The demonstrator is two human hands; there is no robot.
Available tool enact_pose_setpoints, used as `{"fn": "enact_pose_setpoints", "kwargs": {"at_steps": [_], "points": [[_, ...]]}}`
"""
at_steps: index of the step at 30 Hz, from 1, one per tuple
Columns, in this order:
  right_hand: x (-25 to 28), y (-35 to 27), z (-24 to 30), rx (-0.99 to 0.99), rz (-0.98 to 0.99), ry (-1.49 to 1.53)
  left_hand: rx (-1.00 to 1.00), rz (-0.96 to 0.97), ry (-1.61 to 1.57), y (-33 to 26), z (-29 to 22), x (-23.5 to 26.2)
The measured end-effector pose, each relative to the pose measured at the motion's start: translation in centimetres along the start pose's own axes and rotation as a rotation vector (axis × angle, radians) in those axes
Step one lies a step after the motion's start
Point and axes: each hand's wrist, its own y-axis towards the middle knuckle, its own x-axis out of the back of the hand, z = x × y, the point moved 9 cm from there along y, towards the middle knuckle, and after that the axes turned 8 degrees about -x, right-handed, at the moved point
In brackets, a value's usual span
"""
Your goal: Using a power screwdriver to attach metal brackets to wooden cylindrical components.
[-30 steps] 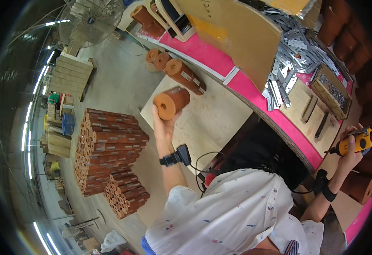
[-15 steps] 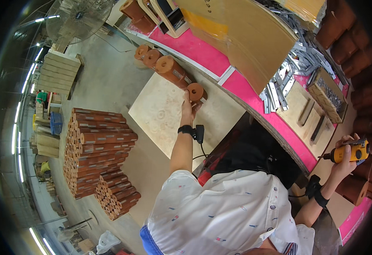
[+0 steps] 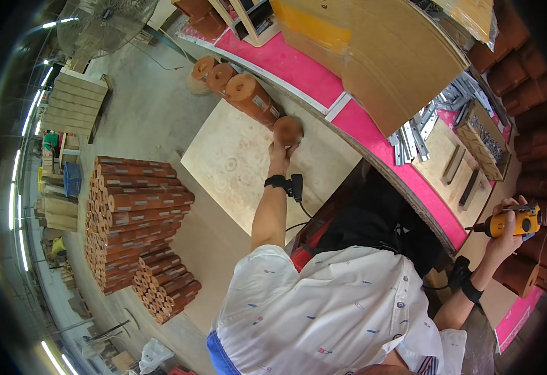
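At the end of a row on the pale board, my left hand (image 3: pixel 281 156) grips the near lower side of a reddish-brown cylinder (image 3: pixel 288 130). Its top end looks smeared, and some of my fingers are hidden behind it. Three similar brown cylinders (image 3: pixel 242 89) with a centre hole stand just beyond it. My right hand (image 3: pixel 505 236) is wrapped round a yellow cordless power screwdriver (image 3: pixel 526 221), held at the far right over the bench edge, its bit pointing left.
A pink-topped bench (image 3: pixel 364 134) curves along the right, bearing metal strips (image 3: pixel 411 140), a wooden box of small screws (image 3: pixel 483 140) and a large cardboard sheet (image 3: pixel 386 56). Brown cylinders are stacked on the floor (image 3: pixel 139 206) at left. A fan (image 3: pixel 104 28) stands at the upper left.
The cylinder's top, sharp with its hole showing before, is now blurred. My left thumb has slipped from its left side to lower down. The right hand keeps the screwdriver in place.
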Motion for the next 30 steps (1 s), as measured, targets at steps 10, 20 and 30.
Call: {"fn": "enact_pose_setpoints", "kwargs": {"at_steps": [10,20,30], "points": [[-0.6,-0.6,-0.4,0.005,-0.026,-0.002,0.012,-0.009,-0.078,-0.4,0.4,-0.3],[-0.9,-2.7,2.6,0.004,-0.103,-0.015,-0.082,0.143,0.457,-4.0,-2.9,0.0],[-2.7,-3.8,6.6,-0.057,0.055,-0.014,-0.127,1.28,0.81,-31.1,-9.4,-29.4]]}}
